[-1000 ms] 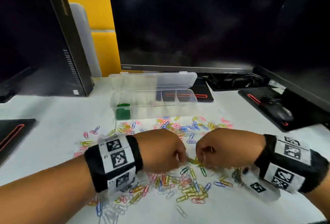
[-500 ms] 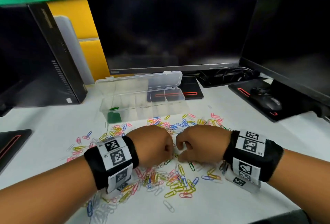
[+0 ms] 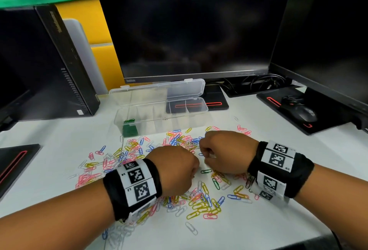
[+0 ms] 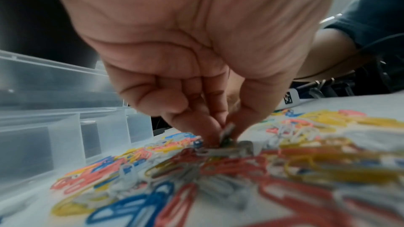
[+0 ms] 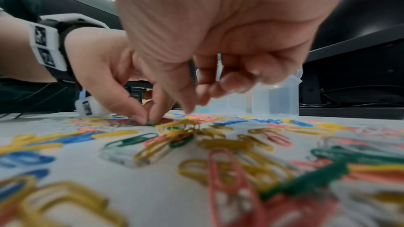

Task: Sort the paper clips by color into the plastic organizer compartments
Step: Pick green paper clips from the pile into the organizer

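Paper clips in several colours lie scattered over the white table. The clear plastic organizer stands open behind them, with green clips in its leftmost compartment. My left hand is down on the pile, thumb and fingers pinching a green clip on the table. My right hand hovers just beyond it as a fist. Thin dark clips show between its curled fingers in the right wrist view. Another green clip lies between the hands.
A dark monitor stands right behind the organizer, with a second screen at the right. A black computer case is at the left. A mouse sits on a black pad at the right. A black pad lies at the left edge.
My right hand has moved away from me toward the organizer. My left hand has stayed low on the pile and pinches at a green clip.
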The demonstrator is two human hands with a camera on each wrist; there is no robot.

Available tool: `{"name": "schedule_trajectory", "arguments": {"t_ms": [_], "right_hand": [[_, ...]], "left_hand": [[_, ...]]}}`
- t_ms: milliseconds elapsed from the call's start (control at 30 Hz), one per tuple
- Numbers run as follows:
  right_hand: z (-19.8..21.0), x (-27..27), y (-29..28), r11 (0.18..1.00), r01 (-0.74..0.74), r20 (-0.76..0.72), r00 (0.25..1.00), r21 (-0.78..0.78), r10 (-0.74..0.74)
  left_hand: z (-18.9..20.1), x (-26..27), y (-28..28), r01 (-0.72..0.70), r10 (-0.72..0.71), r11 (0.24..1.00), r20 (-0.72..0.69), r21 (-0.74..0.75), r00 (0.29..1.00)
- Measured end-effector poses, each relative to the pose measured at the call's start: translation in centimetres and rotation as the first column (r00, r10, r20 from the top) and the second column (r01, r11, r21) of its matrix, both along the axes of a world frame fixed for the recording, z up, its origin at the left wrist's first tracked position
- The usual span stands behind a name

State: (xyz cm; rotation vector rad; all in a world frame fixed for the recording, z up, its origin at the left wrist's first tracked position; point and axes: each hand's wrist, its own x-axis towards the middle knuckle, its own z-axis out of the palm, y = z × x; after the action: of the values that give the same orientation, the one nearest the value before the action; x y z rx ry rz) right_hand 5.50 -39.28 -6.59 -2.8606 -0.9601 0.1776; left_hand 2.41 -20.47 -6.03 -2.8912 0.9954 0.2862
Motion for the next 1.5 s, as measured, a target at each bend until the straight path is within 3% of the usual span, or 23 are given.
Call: {"name": "schedule_trajectory", "arguments": {"t_ms": [133, 233, 300, 367, 433, 600, 667, 800, 867, 967, 1133, 1200, 1267, 1333, 1400, 1433, 1500], "right_hand": [[0.2, -0.5, 0.5, 0.994, -0.062, -0.140, 0.989, -0.086, 0.049], [0.1, -0.3, 0.5, 0.994, -0.078, -0.153, 0.986, -0.080, 0.065], [-0.1, -0.2, 0.5, 0.992, -0.097, -0.165, 0.983, -0.085, 0.082], [-0.2, -0.3, 0.6, 0.990, -0.097, -0.197, 0.978, -0.103, 0.075], [0.4, -0.3, 0.2, 0.996, -0.078, -0.218, 0.974, -0.040, 0.067], [4.5, 1.2, -4.0, 0.947, 0.130, -0.222, 0.973, 0.293, -0.065], [5.5, 1.5, -6.1, 0.939, 0.209, -0.243, 0.959, 0.271, -0.143], [4.5, 0.4, -8.3, 0.986, 0.146, -0.277, 0.954, 0.084, -0.118], [3.4, -0.5, -8.4, 0.996, 0.091, -0.241, 0.966, -0.004, -0.089], [2.0, -1.1, -8.2, 0.997, 0.060, -0.229, 0.971, -0.059, -0.072], [1.4, -0.9, -7.4, 0.998, 0.034, -0.269, 0.962, -0.061, -0.050], [1.8, -0.6, -7.1, 0.997, 0.070, -0.314, 0.948, 0.041, -0.054], [2.1, -0.1, -7.0, 0.979, 0.125, -0.392, 0.918, 0.163, -0.052], [2.1, 0.2, -6.9, 0.902, 0.275, -0.581, 0.813, 0.334, -0.033], [1.9, 0.5, -7.1, 0.676, 0.543, -0.794, 0.598, 0.499, 0.106], [1.8, 0.5, -7.4, 0.546, 0.644, -0.833, 0.508, 0.535, 0.218], [1.7, 0.4, -8.2, 0.379, 0.726, -0.812, 0.445, 0.574, 0.377]], "left_hand": [[0.5, 0.2, 0.2, -0.030, 0.032, 0.997, 0.021, -0.073, 0.999], [1.5, 0.9, 0.5, -0.175, 0.156, 0.956, -0.093, -0.238, 0.983], [1.8, 1.3, 0.4, -0.285, 0.210, 0.888, -0.233, -0.362, 0.949], [1.9, 1.4, 0.4, -0.441, 0.181, 0.764, -0.500, -0.471, 0.847], [1.8, 1.3, 0.3, -0.529, 0.079, 0.686, -0.672, -0.500, 0.737], [1.5, 1.7, -0.4, -0.528, 0.037, 0.711, -0.725, -0.465, 0.687], [1.6, 1.9, -0.9, -0.426, 0.025, 0.791, -0.673, -0.439, 0.739], [1.7, 1.3, -2.1, 0.019, -0.128, 0.961, -0.378, -0.277, 0.917], [1.4, 0.8, -2.8, 0.260, -0.271, 0.962, -0.156, -0.086, 0.950], [1.0, 0.5, -3.9, 0.387, -0.387, 0.922, 0.017, 0.007, 0.922], [0.6, 0.3, -3.9, 0.375, -0.376, 0.927, 0.015, 0.016, 0.927], [0.7, 0.4, -3.4, 0.259, -0.264, 0.962, -0.057, -0.085, 0.963], [1.0, 1.3, -3.1, 0.056, -0.103, 0.974, -0.205, -0.220, 0.973], [1.2, 2.3, -2.8, -0.177, 0.013, 0.912, -0.406, -0.369, 0.914], [1.2, 3.0, -2.6, -0.483, 0.068, 0.734, -0.655, -0.478, 0.752], [1.1, 3.1, -2.4, -0.583, 0.049, 0.656, -0.742, -0.481, 0.668], [0.9, 3.4, -2.6, -0.580, -0.012, 0.655, -0.773, -0.485, 0.634]]}}
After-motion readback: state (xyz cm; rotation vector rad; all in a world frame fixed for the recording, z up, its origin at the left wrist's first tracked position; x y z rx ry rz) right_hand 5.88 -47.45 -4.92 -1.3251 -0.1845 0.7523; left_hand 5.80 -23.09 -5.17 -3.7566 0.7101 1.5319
